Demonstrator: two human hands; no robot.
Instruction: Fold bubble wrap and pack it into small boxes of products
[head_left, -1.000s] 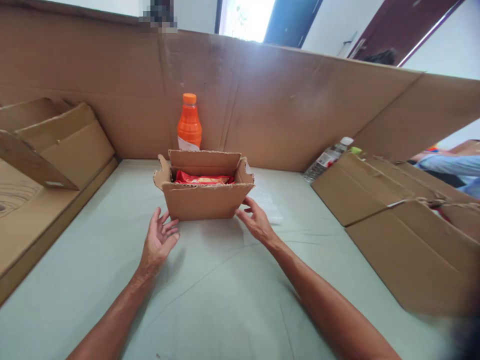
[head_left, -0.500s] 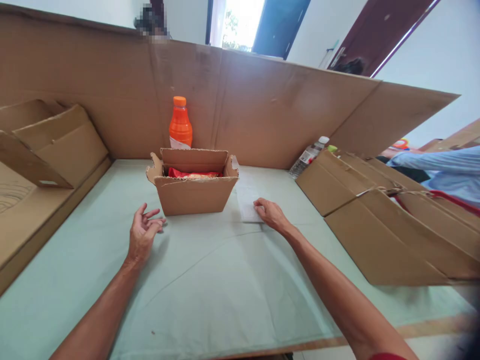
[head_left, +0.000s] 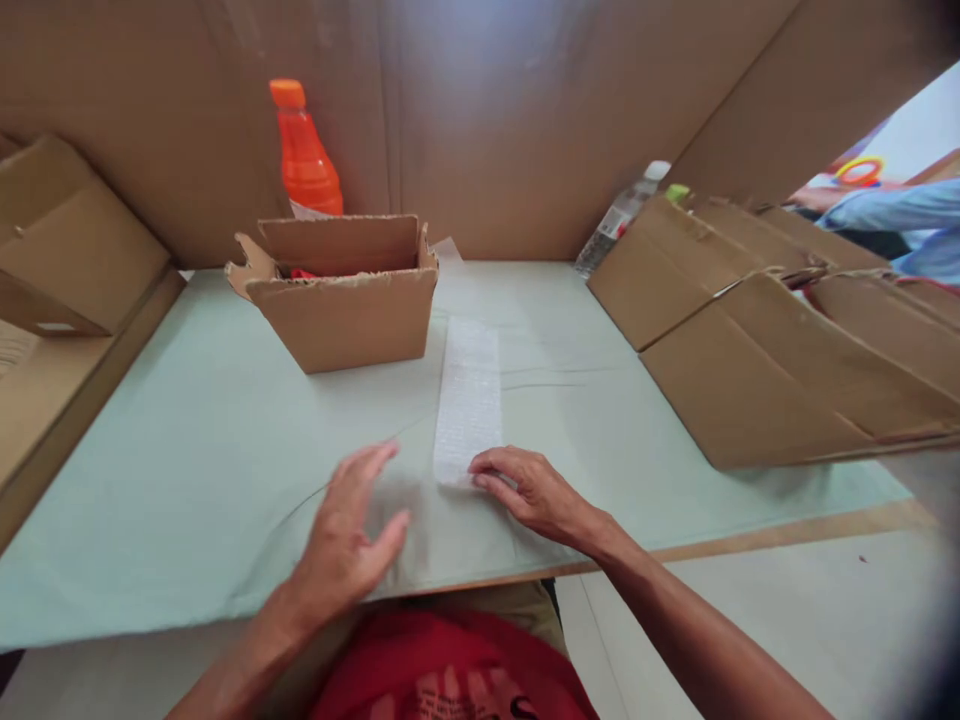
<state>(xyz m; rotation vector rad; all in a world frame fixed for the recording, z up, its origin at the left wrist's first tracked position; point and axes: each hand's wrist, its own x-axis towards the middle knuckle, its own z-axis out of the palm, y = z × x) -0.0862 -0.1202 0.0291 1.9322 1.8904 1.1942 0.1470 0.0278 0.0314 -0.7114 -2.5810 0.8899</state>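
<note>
A thin, whitish, translucent sheet (head_left: 470,400) with faint textured rows lies lengthwise on the pale green table cover. Its near right corner is pinched between the thumb and fingers of my right hand (head_left: 529,490). To the left of the sheet, my left hand (head_left: 349,530) hovers over the cover, thumb spread from the fingers, holding nothing. Beyond it stands an open cardboard box (head_left: 352,320) with something red (head_left: 301,273) inside, mostly hidden by the front wall. Another pale, see-through piece (head_left: 450,268) shows at the box's right rear.
An orange bottle (head_left: 307,160) stands behind the box against a cardboard wall (head_left: 517,130). A clear bottle (head_left: 619,220) leans by the large cartons (head_left: 765,370) at right. More cardboard (head_left: 82,230) sits at left. A person's blue sleeve (head_left: 892,212) shows at far right.
My right hand has drawn the whitish sheet toward me, clear of the box's side. My left hand has moved nearer and to the right. The view has tipped downward.
</note>
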